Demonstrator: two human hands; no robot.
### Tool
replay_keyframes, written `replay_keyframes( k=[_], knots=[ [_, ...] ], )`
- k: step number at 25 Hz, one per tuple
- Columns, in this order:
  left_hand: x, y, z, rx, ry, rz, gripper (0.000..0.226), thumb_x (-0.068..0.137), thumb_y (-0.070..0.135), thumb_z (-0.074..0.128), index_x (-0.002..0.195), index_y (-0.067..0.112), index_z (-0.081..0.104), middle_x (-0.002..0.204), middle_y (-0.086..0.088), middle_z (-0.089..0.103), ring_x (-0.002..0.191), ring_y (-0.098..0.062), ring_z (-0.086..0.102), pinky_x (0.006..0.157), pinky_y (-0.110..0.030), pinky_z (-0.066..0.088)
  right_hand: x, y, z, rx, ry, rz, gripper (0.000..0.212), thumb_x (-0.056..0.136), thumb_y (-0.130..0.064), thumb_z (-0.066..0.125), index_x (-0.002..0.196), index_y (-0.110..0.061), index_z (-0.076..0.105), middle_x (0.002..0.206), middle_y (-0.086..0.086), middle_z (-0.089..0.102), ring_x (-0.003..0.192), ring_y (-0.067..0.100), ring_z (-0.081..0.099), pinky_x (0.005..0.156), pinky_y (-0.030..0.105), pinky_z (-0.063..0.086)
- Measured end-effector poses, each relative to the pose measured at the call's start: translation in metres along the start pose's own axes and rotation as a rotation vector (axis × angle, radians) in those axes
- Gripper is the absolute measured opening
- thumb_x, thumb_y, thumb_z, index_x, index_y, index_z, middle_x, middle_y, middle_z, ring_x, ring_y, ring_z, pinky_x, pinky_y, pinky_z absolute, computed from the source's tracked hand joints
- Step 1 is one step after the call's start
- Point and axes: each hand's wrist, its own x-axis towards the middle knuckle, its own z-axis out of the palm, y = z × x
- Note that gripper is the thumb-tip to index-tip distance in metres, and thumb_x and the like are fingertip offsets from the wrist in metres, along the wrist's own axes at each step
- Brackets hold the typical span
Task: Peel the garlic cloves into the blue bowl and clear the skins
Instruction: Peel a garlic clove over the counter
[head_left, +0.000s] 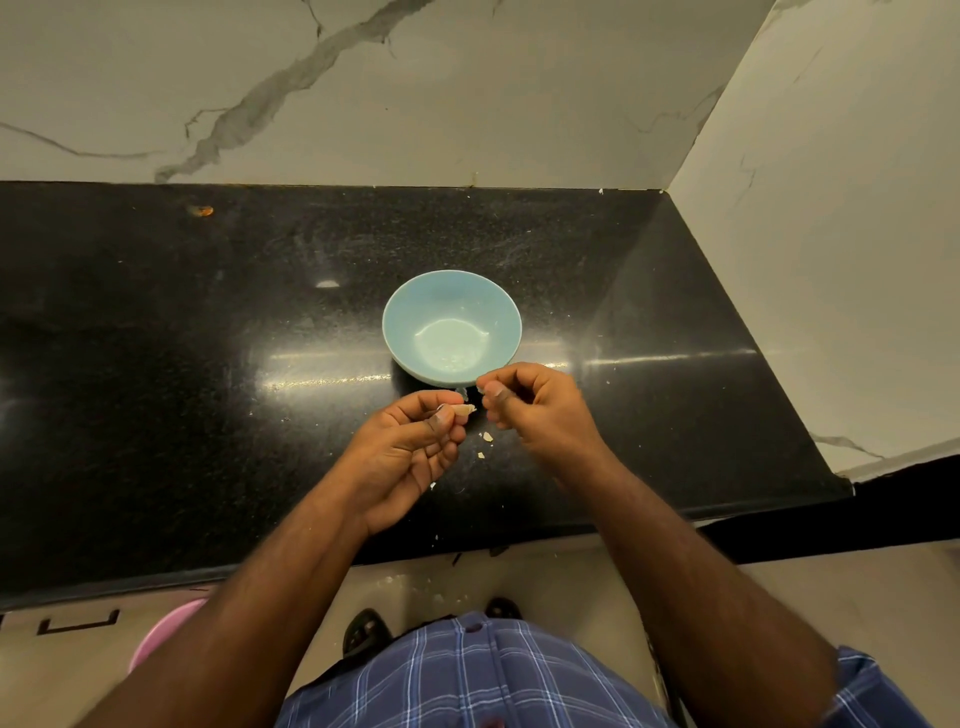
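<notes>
While pinched: clove (464, 409), left grip (415, 447).

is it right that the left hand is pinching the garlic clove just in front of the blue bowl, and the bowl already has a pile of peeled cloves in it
Not quite. The left hand does pinch the garlic clove just in front of the blue bowl, but the head view shows no pile of peeled cloves in the bowl; its inside looks bare. The right hand is beside it, fingers curled.

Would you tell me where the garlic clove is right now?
In the head view, the garlic clove is pinched in the left hand, just in front of the blue bowl, beside the right hand.
</notes>
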Motion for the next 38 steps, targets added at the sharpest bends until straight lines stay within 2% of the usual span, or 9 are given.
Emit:
replay_keyframes(
  k=[2,5,9,17,21,25,28,32,38],
  knots=[
    [0.001,-0.001,0.0,-0.028,0.008,-0.013,0.016,0.084,0.006,0.066,0.097,0.007,0.075,0.087,-0.008,0.072,0.069,-0.01,0.067,0.059,-0.018,0.056,-0.003,0.0,-0.005,0.009,-0.048,-0.026,0.019,0.094,-0.006,0.069,0.111,-0.005,0.075,0.098,0.004,0.076,0.089,0.006,0.07,0.08,0.022,0.055],
    [0.002,-0.003,0.001,-0.064,-0.006,-0.045,0.02,0.086,0.009,0.064,0.102,0.004,0.075,0.084,-0.008,0.071,0.068,-0.009,0.066,0.059,-0.017,0.056,-0.012,-0.001,0.002,0.133,-0.136,-0.047,0.03,0.088,0.003,0.072,0.118,0.001,0.071,0.106,0.008,0.076,0.102,0.014,0.073,0.091,0.025,0.057],
    [0.0,-0.007,0.006,-0.025,-0.016,-0.036,0.017,0.085,0.013,0.067,0.094,0.008,0.08,0.082,-0.006,0.07,0.068,-0.008,0.064,0.059,-0.016,0.054,-0.014,0.005,0.016,0.289,0.014,-0.072,0.018,0.087,0.003,0.072,0.105,0.002,0.075,0.096,0.012,0.077,0.092,0.019,0.075,0.085,0.028,0.059],
    [-0.002,-0.012,0.012,-0.047,0.027,0.023,0.029,0.084,0.014,0.069,0.11,0.002,0.072,0.079,-0.005,0.069,0.067,-0.008,0.064,0.06,-0.015,0.054,-0.015,0.009,0.025,0.287,0.13,-0.109,0.01,0.089,0.001,0.072,0.097,-0.002,0.077,0.091,0.007,0.078,0.09,0.024,0.075,0.083,0.035,0.061],
    [-0.001,-0.015,0.012,-0.061,0.078,0.066,0.031,0.085,0.011,0.071,0.113,-0.001,0.071,0.087,-0.008,0.073,0.074,-0.009,0.068,0.063,-0.015,0.056,-0.017,0.012,0.028,0.262,0.202,-0.109,0.011,0.087,0.001,0.075,0.093,-0.008,0.078,0.089,0.005,0.078,0.091,0.026,0.075,0.086,0.04,0.062],
    [-0.002,-0.013,0.012,-0.005,0.116,0.147,0.019,0.085,0.009,0.07,0.103,0.003,0.074,0.085,-0.009,0.074,0.073,-0.009,0.068,0.064,-0.016,0.056,-0.017,0.01,0.022,0.361,0.092,-0.025,0.013,0.092,0.001,0.069,0.103,0.001,0.075,0.095,0.016,0.077,0.088,0.025,0.075,0.08,0.033,0.061],
    [-0.002,-0.012,0.009,0.064,0.163,0.208,0.013,0.091,0.002,0.066,0.101,0.004,0.073,0.084,-0.009,0.074,0.071,-0.009,0.068,0.063,-0.016,0.055,-0.016,0.007,0.015,0.378,0.057,0.014,0.017,0.094,-0.003,0.067,0.109,-0.01,0.074,0.095,0.01,0.077,0.084,0.017,0.071,0.071,0.027,0.056],
    [-0.003,-0.014,0.007,0.133,0.157,0.234,0.014,0.09,0.0,0.067,0.102,0.002,0.074,0.088,-0.014,0.073,0.072,-0.01,0.066,0.063,-0.016,0.055,-0.012,0.002,0.008,0.254,0.012,-0.026,0.02,0.091,-0.004,0.072,0.11,-0.009,0.072,0.097,0.015,0.074,0.088,0.023,0.071,0.074,0.03,0.058],
    [-0.005,-0.013,0.006,0.082,0.144,0.226,0.025,0.078,0.011,0.073,0.102,0.003,0.074,0.089,-0.014,0.075,0.072,-0.011,0.07,0.065,-0.017,0.057,-0.013,-0.004,0.007,0.371,-0.023,0.023,0.022,0.088,0.007,0.07,0.109,0.002,0.068,0.101,0.027,0.071,0.083,0.022,0.074,0.073,0.028,0.06]
  ],
)
